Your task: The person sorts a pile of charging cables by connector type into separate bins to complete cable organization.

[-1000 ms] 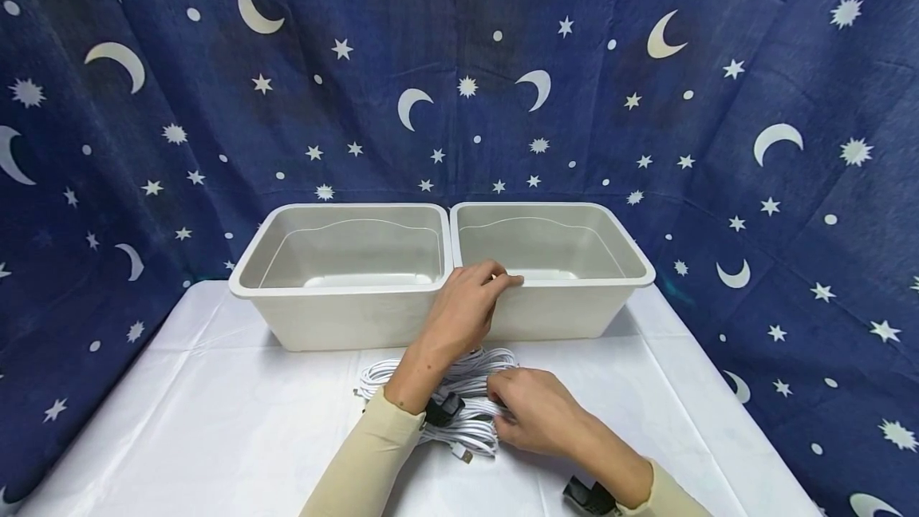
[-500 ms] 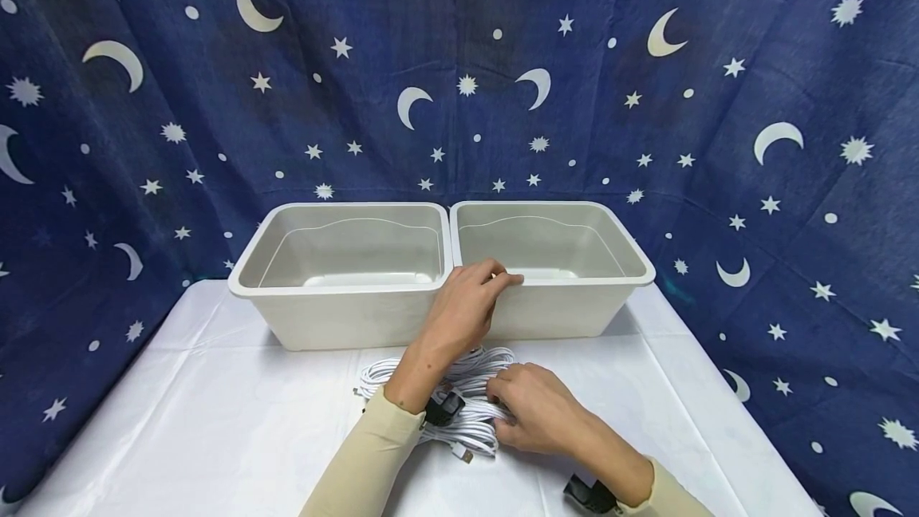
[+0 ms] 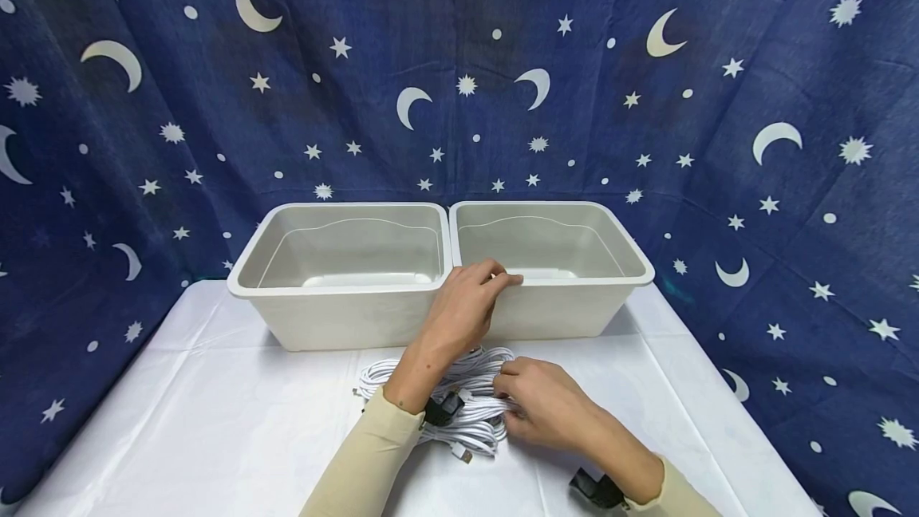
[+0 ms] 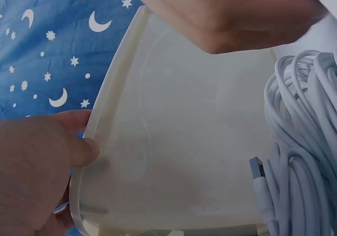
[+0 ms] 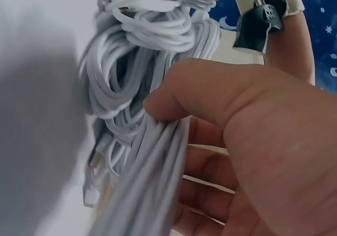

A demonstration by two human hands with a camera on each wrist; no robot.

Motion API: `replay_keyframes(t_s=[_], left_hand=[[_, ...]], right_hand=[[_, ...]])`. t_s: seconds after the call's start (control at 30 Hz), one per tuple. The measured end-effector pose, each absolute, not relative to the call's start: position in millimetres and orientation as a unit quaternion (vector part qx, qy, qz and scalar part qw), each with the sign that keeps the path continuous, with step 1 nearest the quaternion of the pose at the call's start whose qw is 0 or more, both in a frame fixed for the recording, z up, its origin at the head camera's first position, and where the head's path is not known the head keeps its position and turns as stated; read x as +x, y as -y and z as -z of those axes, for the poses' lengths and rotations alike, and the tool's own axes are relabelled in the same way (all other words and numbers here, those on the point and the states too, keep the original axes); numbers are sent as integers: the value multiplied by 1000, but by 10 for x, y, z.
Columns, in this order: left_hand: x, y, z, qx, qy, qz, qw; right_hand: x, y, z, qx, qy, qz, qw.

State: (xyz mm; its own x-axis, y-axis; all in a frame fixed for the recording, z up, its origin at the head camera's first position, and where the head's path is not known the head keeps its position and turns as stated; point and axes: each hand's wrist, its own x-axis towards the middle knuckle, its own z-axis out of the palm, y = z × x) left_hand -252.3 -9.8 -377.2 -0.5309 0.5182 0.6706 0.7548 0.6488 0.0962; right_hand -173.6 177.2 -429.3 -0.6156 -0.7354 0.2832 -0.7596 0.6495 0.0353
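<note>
Two pale grey plastic bins stand side by side in the head view, the left bin (image 3: 345,321) and the right bin (image 3: 560,313). My left hand (image 3: 463,305) grips the right bin's front rim near the inner corner; the left wrist view shows the thumb on the wall (image 4: 174,115) and fingers over the rim. A pile of coiled white USB cables (image 3: 477,377) lies in front of the bins, partly hidden by my left forearm. At the pile's right side, my right hand (image 3: 546,401) pinches a cable bundle (image 5: 152,162) between thumb and fingers.
A white cloth (image 3: 215,437) covers the table. Behind the bins hangs a dark blue curtain (image 3: 459,46) with moons and stars. One USB plug (image 3: 462,453) sticks out at the pile's front. Each wrist wears a small black camera (image 3: 597,489).
My right hand has shifted slightly to the right, its fingers still on the cables. The cables near it have moved a little. My left hand stays on the bin rim.
</note>
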Motion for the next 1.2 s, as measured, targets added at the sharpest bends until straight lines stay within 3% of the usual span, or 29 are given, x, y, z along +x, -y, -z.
replay_keyframes(t_s=[1.2], left_hand=[[-2526,92,3753,-370,858,188,301]], right_hand=[[-1785,-2332,3610,375,883,-125,252]])
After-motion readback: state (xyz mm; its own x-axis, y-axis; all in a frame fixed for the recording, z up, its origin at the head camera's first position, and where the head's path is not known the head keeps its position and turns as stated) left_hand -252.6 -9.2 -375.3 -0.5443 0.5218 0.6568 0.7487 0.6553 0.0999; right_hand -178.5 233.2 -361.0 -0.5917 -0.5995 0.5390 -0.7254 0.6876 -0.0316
